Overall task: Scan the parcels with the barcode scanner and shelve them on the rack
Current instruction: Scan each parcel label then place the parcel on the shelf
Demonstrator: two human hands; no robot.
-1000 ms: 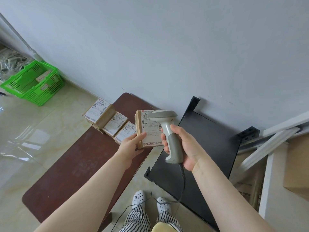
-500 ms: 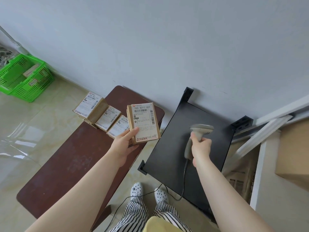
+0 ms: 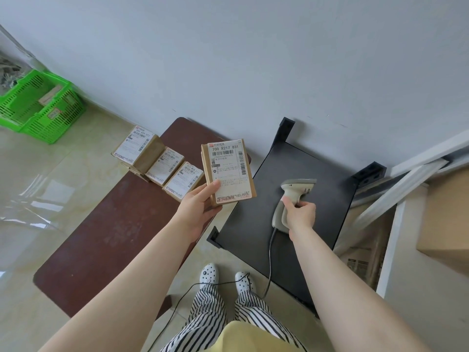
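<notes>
A small brown cardboard parcel (image 3: pixel 228 171) with a white shipping label reading "700 R217 831" is held up, label toward the camera, by the left hand (image 3: pixel 200 209), thumb on its lower front. Three similar labelled parcels (image 3: pixel 158 162) lie in a row, touching, at the far end of the dark red-brown counter (image 3: pixel 101 240). The grey corded barcode scanner (image 3: pixel 289 199) rests on the black rack (image 3: pixel 317 179) top shelf, the right hand (image 3: pixel 300 215) gripping its handle.
</notes>
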